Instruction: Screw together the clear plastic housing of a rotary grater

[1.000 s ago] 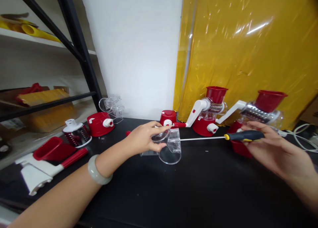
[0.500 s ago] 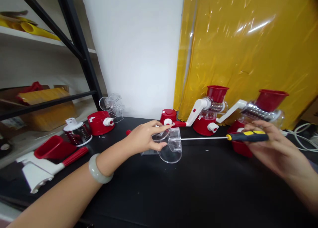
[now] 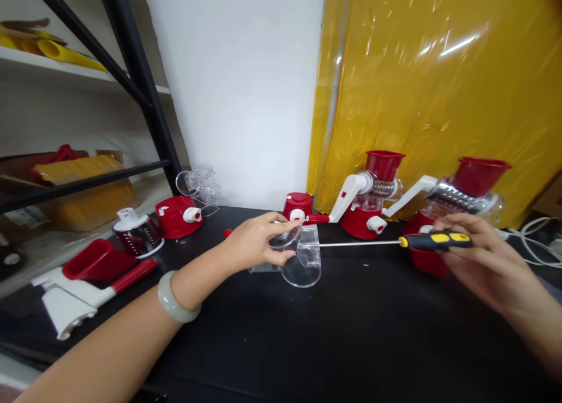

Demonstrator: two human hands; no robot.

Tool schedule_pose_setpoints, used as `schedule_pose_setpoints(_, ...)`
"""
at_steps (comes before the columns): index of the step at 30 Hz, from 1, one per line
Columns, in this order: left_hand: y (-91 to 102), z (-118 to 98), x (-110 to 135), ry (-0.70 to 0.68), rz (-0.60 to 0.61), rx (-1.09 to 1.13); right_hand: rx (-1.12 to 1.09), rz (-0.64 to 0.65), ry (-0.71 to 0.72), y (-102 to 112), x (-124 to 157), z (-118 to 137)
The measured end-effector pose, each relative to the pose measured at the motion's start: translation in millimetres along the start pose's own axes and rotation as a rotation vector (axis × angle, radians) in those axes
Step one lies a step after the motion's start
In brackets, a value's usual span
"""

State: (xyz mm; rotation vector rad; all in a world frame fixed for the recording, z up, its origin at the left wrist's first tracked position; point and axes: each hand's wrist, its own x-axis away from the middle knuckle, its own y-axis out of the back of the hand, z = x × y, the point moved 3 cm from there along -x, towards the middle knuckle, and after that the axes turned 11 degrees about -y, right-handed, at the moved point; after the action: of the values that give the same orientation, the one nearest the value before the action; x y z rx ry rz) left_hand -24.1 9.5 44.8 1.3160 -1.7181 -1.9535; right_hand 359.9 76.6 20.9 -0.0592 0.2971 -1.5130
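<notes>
My left hand (image 3: 254, 242) grips a clear plastic housing (image 3: 302, 262) that rests on the black table (image 3: 342, 327), thumb and fingers closed on its upper left part. A pale bangle sits on that wrist. My right hand (image 3: 478, 262) pinches the black and yellow handle of a screwdriver (image 3: 434, 240). The screwdriver's long metal shaft runs left, level above the table, and its tip meets the right side of the clear housing. A small red base with a white knob (image 3: 297, 206) stands just behind the housing.
Two assembled red and white rotary graters (image 3: 369, 204) (image 3: 456, 201) stand at the back right before a yellow plastic sheet. At the left lie a red base (image 3: 178, 217), a metal drum (image 3: 136, 234), a clear part (image 3: 199, 183), a red hopper with white body (image 3: 83, 280). Black shelving stands at left; white cables at right.
The screwdriver handle has turned a little in my right fingers, showing more yellow. My left hand and the clear housing have stayed in place.
</notes>
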Motion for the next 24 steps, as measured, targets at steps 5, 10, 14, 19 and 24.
schedule_pose_setpoints(5, 0.0, -1, 0, -0.004, -0.001, -0.018, -0.016, 0.050, -0.019, -1, -5, -4)
schedule_pose_setpoints(10, -0.2, -1, 0, -0.004, 0.011, -0.025, 0.517, -0.083, -0.013, 11, -11, -12)
schedule_pose_setpoints(14, -0.6, 0, 0, -0.018, 0.008, -0.021, 0.432, -0.115, 0.118, 14, -9, -7)
schedule_pose_setpoints(19, -0.5, -1, 0, 0.001, 0.008, -0.018, -0.050, 0.094, 0.040, 5, -7, -6)
schedule_pose_setpoints(24, -0.6, -2, -1, 0.001, 0.008, -0.012, 0.147, 0.004, 0.026, 8, -12, -13)
